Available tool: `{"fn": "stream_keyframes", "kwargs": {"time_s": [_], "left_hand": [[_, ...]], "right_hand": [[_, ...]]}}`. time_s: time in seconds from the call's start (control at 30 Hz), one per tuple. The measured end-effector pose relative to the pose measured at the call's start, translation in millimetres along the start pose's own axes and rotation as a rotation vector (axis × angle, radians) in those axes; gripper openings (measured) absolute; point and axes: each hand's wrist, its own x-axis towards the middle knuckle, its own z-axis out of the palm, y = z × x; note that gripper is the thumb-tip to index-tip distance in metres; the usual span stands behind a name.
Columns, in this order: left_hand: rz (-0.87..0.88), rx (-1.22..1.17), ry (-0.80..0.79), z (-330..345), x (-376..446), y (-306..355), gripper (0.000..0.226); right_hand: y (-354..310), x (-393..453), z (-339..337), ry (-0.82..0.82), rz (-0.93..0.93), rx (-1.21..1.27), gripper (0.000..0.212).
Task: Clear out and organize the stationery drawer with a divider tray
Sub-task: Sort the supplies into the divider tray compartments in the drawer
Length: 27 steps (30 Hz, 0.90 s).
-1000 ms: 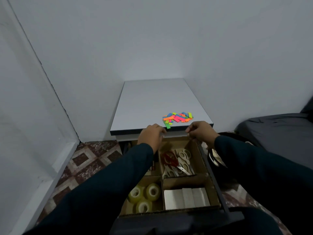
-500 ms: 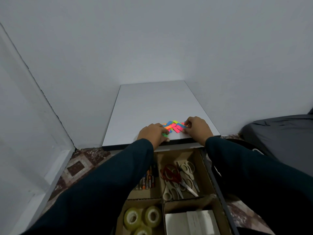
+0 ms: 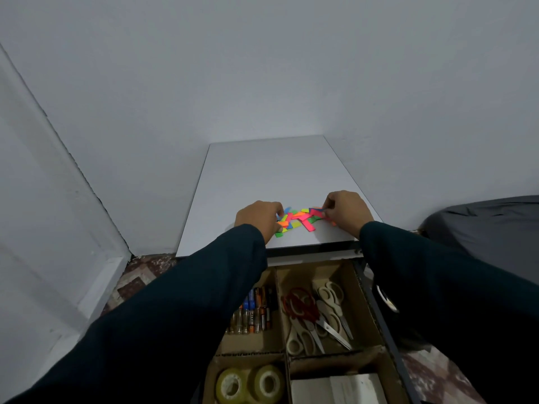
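A loose heap of bright sticky flags (image 3: pixel 300 218) in green, pink, orange and blue lies near the front edge of the white desk top (image 3: pixel 271 173). My left hand (image 3: pixel 258 218) cups the heap's left side with fingers curled onto it. My right hand (image 3: pixel 345 211) pinches flags at the heap's right side. Below the desk the drawer stands open with a cardboard divider tray (image 3: pixel 285 349). Its compartments hold batteries (image 3: pixel 255 313), scissors (image 3: pixel 315 316), tape rolls (image 3: pixel 250 384) and white notepads (image 3: pixel 338 389).
Grey walls enclose the desk at the back and left. A dark cushioned seat (image 3: pixel 493 228) stands to the right. Patterned floor tiles (image 3: pixel 137 281) show at the lower left. The drawer's dark right rail (image 3: pixel 379 313) runs beside my right sleeve.
Both hands rose from the drawer's back edge onto the desk top and closed in on the sticky flags from both sides. The heap is bunched tighter now.
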Motion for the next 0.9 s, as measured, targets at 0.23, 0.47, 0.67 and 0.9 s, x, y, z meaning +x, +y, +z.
{"fn": "stream_keyframes", "kwargs": {"time_s": [0.23, 0.47, 0.67, 0.9], "left_hand": [[-0.085, -0.071, -0.027, -2.5, 11.5, 1.5, 0.021], [-0.231, -0.427, 0.025, -18.1, 13.7, -14.9, 0.024], [-0.316, -0.668, -0.07, -36.3, 18.8, -23.5, 0.028], [-0.349, -0.607, -0.147, -19.6, 42.4, -8.4, 0.03]], "right_hand": [[0.9, -3.4, -0.4, -0.038, 0.014, 0.039, 0.021], [-4.9, -6.0, -12.6, 0.102, 0.036, 0.251, 0.009], [-9.2, -8.8, -22.2, -0.241, 0.045, 0.108, 0.008], [-11.6, -10.5, -9.3, -0.165, -0.064, -0.169, 0.027]]}}
